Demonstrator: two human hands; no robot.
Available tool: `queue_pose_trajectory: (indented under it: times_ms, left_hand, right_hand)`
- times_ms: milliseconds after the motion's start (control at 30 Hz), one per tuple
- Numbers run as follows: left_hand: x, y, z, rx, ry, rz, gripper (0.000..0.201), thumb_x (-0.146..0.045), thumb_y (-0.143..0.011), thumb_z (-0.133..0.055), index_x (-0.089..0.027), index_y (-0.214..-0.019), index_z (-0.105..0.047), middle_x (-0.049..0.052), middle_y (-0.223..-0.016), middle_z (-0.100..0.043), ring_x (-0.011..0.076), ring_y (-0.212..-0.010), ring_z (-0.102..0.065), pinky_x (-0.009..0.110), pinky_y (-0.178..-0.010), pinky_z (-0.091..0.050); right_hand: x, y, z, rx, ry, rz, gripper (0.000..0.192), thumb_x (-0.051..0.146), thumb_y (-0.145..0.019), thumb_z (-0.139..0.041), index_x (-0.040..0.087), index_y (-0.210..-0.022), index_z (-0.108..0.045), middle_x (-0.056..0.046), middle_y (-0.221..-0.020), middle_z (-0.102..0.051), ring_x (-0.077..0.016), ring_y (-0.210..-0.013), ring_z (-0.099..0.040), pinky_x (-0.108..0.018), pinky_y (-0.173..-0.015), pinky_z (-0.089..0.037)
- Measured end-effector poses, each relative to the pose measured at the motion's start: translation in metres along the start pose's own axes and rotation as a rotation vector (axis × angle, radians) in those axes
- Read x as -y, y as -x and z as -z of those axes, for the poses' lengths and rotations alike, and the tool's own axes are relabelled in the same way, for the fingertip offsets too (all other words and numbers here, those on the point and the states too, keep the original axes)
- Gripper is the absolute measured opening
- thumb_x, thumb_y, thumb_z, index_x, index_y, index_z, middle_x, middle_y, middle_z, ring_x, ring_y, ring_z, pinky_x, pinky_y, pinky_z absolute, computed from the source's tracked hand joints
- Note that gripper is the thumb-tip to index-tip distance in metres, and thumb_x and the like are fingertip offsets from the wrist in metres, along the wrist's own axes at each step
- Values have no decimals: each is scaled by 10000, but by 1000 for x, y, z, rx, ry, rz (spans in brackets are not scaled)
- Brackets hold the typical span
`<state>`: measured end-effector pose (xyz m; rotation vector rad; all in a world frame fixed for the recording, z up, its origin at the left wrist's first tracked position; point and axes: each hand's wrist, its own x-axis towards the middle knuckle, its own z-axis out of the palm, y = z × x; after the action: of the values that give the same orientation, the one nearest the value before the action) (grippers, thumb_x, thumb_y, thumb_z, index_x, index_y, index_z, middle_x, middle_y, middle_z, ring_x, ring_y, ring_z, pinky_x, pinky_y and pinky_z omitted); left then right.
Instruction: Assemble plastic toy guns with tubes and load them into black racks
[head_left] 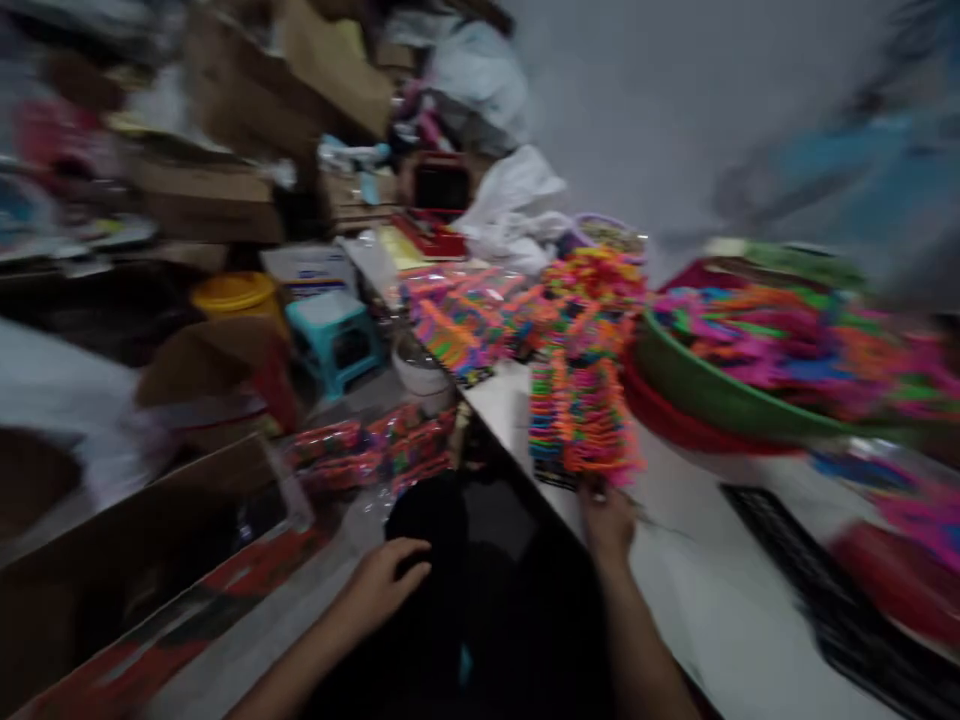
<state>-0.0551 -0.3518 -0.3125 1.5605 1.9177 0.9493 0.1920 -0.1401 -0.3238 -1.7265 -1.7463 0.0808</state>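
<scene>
My right hand (609, 522) is closed at the near end of a dark card covered with rows of bright orange, pink and green soft pieces (598, 415) at the white table's edge. Its fingertips are partly hidden under the pieces. A second, narrower row of pieces (547, 415) on a dark card lies alongside, to the left. My left hand (391, 582) hangs over my dark lap, thumb apart from the fingers, holding nothing. Behind the cards, more colourful pieces (596, 285) are heaped on the table. The picture is smeared by motion.
A green basin (727, 385) full of bright pieces stands right on the white table (675, 560), with black card strips (795, 570) before it. Left are an open cardboard box (150, 500), clear-wrapped packs (375, 450), a blue stool (335, 335) and a yellow bucket (236, 295).
</scene>
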Motion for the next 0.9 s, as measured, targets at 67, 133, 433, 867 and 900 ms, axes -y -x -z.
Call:
queue_pose_trajectory:
  times_ms: [67,133,433,867,900]
  left_hand:
    - [-26,-30,-34,25,-14,-96,219,-324,-776,-510,-278,-944,-641,4,-959,-673,171,-900,-616,295,-812,-489]
    - [-54,-55,-73,20,-38,-188,208,-322,-771,-520,-264,-927,-645,13,-942,-676,173,-882,-621,295,-802,-496]
    - [-121,-112,-181,-240,-175,-454,255,-438,-736,-576,-204,-812,-645,48,-771,-660,196,-750,-584,327,-682,-483]
    - [-113,-140,-183,-303,-225,-597,199,-377,-753,-589,-191,-682,-602,20,-662,-615,170,-690,-548,311,-671,-404]
    - [-114,-140,-183,-301,-224,-602,192,-370,-753,-591,-192,-683,-601,18,-657,-612,168,-687,-546,309,-670,-401]
  right_hand:
    - [-42,-1,16,4,27,-35,266,366,-804,-496,135,-754,-618,-75,-680,-604,-161,-586,-538,-252,-511,-375]
    - [-65,7,22,-25,-3,14,294,380,-812,-442,152,-752,-617,-68,-660,-605,-166,-575,-535,-251,-509,-353]
    - [-93,33,44,-163,-165,100,353,381,-892,-347,159,-803,-607,-75,-688,-602,-192,-685,-539,-285,-638,-391]
    - [-89,23,44,-159,-259,27,301,412,-840,-487,175,-749,-647,-59,-713,-649,-192,-679,-576,-307,-642,-433]
    - [-88,24,43,-186,-281,22,298,403,-839,-491,170,-747,-652,-65,-713,-650,-189,-677,-583,-308,-644,-447]
